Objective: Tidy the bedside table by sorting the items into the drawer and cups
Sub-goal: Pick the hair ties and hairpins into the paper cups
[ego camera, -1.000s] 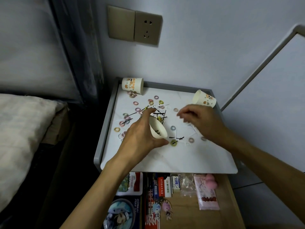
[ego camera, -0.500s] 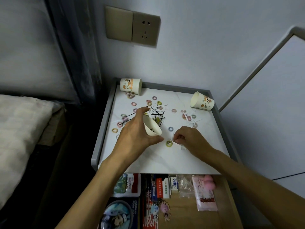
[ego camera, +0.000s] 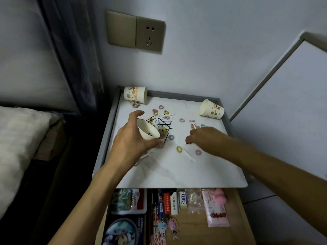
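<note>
My left hand [ego camera: 131, 138] grips a white paper cup [ego camera: 147, 129], tilted with its mouth to the right; a black hairpin or two lie inside. My right hand [ego camera: 205, 137] rests on the white tabletop [ego camera: 177, 170], fingertips pinched on a black hairpin [ego camera: 189, 143]. Between the hands lie a pile of black hairpins [ego camera: 165, 125], small coloured hair rings such as a yellow one [ego camera: 179, 149], and white floss picks [ego camera: 192, 159]. Two printed paper cups lie on their sides: one at the back left [ego camera: 135, 94], one at the back right [ego camera: 211, 109].
Below the tabletop the wooden drawer [ego camera: 235, 214] stands open, holding boxes, a pink packet [ego camera: 215, 209], keychain figures [ego camera: 168, 225] and a round tin [ego camera: 120, 232]. A bed with a pillow [ego camera: 19, 138] lies left. A wall socket [ego camera: 150, 34] is above.
My right hand came back from the far right, passed the yellow ring, and now pinches a hairpin right of the cup. The left hand keeps the cup tilted in place.
</note>
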Available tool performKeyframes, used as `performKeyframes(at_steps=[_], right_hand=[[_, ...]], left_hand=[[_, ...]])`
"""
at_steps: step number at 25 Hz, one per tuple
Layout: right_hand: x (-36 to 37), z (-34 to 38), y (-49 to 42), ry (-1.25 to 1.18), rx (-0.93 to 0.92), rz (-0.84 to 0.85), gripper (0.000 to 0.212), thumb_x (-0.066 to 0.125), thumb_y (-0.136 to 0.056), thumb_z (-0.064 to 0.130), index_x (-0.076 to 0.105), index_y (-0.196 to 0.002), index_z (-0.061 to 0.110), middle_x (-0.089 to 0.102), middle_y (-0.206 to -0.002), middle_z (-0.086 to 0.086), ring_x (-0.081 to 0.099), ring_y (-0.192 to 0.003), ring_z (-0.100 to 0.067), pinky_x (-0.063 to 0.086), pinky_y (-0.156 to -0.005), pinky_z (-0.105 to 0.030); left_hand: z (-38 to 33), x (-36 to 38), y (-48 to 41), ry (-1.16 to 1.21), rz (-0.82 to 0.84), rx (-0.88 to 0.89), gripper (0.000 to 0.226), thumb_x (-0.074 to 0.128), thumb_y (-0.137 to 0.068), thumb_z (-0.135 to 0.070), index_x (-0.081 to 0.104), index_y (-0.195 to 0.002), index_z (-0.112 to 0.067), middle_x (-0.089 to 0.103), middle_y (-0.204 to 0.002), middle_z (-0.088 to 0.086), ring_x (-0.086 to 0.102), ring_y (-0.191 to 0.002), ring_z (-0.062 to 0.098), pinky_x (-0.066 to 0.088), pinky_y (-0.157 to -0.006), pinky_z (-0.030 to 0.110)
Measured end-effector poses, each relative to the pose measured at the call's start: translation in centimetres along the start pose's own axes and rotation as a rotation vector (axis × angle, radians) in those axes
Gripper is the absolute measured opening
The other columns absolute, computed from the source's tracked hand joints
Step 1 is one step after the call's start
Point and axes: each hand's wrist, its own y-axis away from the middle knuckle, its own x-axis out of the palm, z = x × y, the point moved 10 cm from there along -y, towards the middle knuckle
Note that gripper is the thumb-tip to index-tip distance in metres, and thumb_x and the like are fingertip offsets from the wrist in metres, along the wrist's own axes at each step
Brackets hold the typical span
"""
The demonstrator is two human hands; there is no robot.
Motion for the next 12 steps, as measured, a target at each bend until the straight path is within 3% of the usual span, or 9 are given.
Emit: performKeyframes(at_steps=[3,5,8,12], right_hand=[[-1.5,-2.4,-1.7,0.002,0.068,-0.04,0.036,0.056,-0.086,-0.003,0.066,-0.114,0.018,0.065,-0.107,-0.007,0.064,-0.092,-0.023,0.053,-0.076,-0.033],[-2.7,-3.6,-3.3,-0.261,0.148,-0.17,0.028,0.058,-0.088,0.001,0.071,-0.107,0.018,0.069,-0.099,-0.005,0.065,-0.082,-0.019,0.053,-0.071,-0.032],[-3.8,-4.4,-6.0,-0.64,0.292,-0.295,0.018,0.067,-0.088,0.01,0.074,-0.104,0.014,0.074,-0.093,-0.005,0.068,-0.082,-0.018,0.052,-0.077,-0.03],[-2.0,-3.7,-8.9,-0.787,0.419,-0.291,0.015,0.076,-0.08,0.018,0.077,-0.095,0.016,0.075,-0.093,-0.003,0.068,-0.087,-0.019,0.053,-0.081,-0.033]], left_hand=[[0.3,-0.8,0.0,0.004,-0.032,-0.016,0.088,0.088,-0.062,-0.039,0.039,-0.135,-0.031,0.058,-0.113,-0.003,0.055,-0.098,0.02,0.042,-0.076,0.029],[0.6,-1.4,-0.1,0.013,-0.063,-0.036,0.088,0.087,-0.063,-0.041,0.039,-0.136,-0.032,0.057,-0.114,-0.003,0.055,-0.099,0.019,0.041,-0.075,0.028],[1.0,-2.0,-0.4,0.056,-0.093,-0.067,0.09,0.089,-0.062,-0.041,0.039,-0.137,-0.032,0.058,-0.115,0.0,0.056,-0.102,0.022,0.046,-0.077,0.03],[1.0,-2.1,-0.4,0.059,-0.1,-0.072,0.09,0.089,-0.062,-0.042,0.038,-0.136,-0.033,0.058,-0.116,0.001,0.059,-0.101,0.024,0.053,-0.082,0.038]])
